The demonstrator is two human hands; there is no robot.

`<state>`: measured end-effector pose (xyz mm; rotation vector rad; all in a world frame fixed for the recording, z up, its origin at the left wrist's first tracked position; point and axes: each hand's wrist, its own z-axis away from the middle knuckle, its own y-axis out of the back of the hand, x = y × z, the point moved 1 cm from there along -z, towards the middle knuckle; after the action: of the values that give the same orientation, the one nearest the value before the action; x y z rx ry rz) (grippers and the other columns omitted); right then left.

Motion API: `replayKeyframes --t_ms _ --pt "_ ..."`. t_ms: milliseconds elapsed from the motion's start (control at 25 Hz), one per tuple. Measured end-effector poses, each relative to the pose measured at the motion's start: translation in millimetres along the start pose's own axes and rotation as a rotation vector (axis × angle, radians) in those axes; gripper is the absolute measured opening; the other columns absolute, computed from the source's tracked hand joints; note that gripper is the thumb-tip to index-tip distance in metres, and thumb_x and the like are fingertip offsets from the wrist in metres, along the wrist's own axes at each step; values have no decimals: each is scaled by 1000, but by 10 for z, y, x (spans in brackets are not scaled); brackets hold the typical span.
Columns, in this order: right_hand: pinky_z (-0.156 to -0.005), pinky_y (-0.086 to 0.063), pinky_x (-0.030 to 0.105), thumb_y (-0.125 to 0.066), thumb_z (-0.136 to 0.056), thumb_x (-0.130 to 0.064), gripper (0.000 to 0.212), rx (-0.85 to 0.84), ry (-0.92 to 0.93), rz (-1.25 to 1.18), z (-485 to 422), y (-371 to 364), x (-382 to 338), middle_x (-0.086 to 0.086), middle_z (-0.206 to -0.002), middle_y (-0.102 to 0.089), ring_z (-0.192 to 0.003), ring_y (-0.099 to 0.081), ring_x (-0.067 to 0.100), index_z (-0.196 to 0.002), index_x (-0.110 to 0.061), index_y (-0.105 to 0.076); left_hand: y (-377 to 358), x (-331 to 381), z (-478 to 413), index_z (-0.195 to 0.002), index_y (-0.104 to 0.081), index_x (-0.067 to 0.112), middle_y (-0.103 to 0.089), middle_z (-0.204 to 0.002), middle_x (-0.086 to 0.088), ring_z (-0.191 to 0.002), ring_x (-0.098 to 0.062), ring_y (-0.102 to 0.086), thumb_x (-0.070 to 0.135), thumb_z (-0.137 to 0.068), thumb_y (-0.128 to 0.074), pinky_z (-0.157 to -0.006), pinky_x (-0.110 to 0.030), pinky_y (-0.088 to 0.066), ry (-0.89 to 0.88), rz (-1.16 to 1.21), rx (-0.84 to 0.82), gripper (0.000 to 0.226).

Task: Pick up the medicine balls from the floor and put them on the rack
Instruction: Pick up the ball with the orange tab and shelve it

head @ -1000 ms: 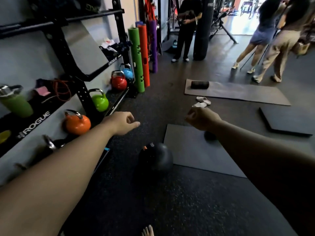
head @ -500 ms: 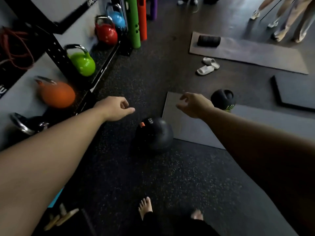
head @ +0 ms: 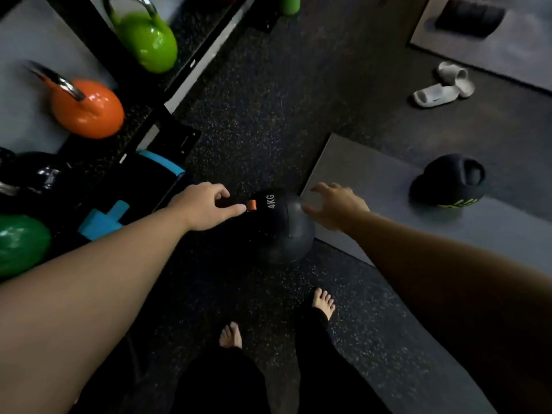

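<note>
A black medicine ball marked 4KG (head: 280, 231) lies on the dark rubber floor, against the near corner of a grey mat (head: 373, 180). My left hand (head: 203, 206) hovers at the ball's left side, fingers loosely curled, holding nothing. Over the ball's right side my right hand (head: 336, 204) is spread with fingers apart. A second black ball with handle cut-outs (head: 448, 182) rests on the mat to the right. The black rack (head: 176, 85) runs along the left.
Orange (head: 89, 110) and green (head: 149, 43) kettlebells sit on the rack's bottom shelf, with a dark green one (head: 21, 243) nearer. White slides (head: 442, 88) and a black foam roller (head: 469, 17) lie far right. My bare feet (head: 322, 303) stand just behind the ball.
The view has tilted down and moved closer. Both hands have dropped toward the 4KG ball, and the right hand has spread its fingers.
</note>
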<state>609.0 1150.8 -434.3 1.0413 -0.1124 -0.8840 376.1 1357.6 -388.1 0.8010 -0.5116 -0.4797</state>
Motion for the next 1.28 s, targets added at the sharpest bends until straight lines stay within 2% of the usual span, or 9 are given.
replayKeyframes --t_ms 160,320,440,600,760,840,1000,1280 --pt "-88 -47 50 -44 -85 -79 75 -70 -1 -11 -878 -544 294 6 -147 -52 -130 -49 37 -147 -38 -42 -517 -170 -772 -135 -61 35 -57 -140 5 -132 -24 -54 96 -70 -50 -102 -47 -50 39 14 -48 90" --pt "-93 -47 52 -42 -83 -82 78 -104 -21 -25 -1820 -1247 614 4 -148 -51 -132 -49 36 -147 -38 -42 -1288 -521 -1688 -139 -59 37 -57 -141 5 -132 -24 -55 104 -57 -40 -102 -45 -49 146 102 -65 108" --pt "-96 -50 54 -44 -86 -81 78 -110 -26 -36 -2496 -1738 774 5 -151 -48 -134 -48 35 -150 -37 -39 -1888 -796 -2328 -146 -54 40 -53 -149 6 -136 -24 -53 106 -58 -37 -105 -48 -48 191 124 -79 112" --pt "-95 -47 52 -37 -86 -85 82 -88 -22 -3 -3208 -2313 887 7 -150 -49 -134 -48 37 -150 -34 -40 -2521 -1081 -3009 -153 -48 40 -49 -154 4 -138 -25 -52 104 -59 -37 -107 -49 -47 224 213 -62 114" --pt "-82 -45 42 -29 -81 -91 85 -50 -45 -64 -3484 -2579 934 7 -136 -58 -124 -55 34 -141 -35 -49 -2838 -1244 -3262 -156 -45 39 -45 -156 2 -138 -26 -51 103 -60 -33 -107 -47 -46 250 303 -73 116" --pt "-81 -43 41 -25 -77 -94 89 -41 -47 -84 -3522 -2646 924 7 -134 -59 -122 -56 34 -139 -36 -50 -2918 -1289 -3304 -157 -44 38 -43 -158 1 -140 -26 -50 104 -59 -32 -108 -48 -45 247 329 -86 119" --pt "-87 -48 46 -24 -73 -97 96 -36 -61 -85 -3528 -2632 870 7 -139 -56 -126 -54 35 -145 -37 -45 -3032 -1326 -3334 -158 -43 36 -43 -159 -2 -142 -27 -48 102 -60 -34 -112 -47 -42 247 442 -61 119" --pt "-95 -51 52 -29 -79 -93 88 -40 -67 -138 -3504 -2674 877 6 -142 -53 -127 -53 35 -146 -39 -41 -3241 -1309 -3352 -159 -42 36 -44 -159 -4 -142 -28 -48 99 -63 -37 -116 -45 -39 275 606 -1 116"
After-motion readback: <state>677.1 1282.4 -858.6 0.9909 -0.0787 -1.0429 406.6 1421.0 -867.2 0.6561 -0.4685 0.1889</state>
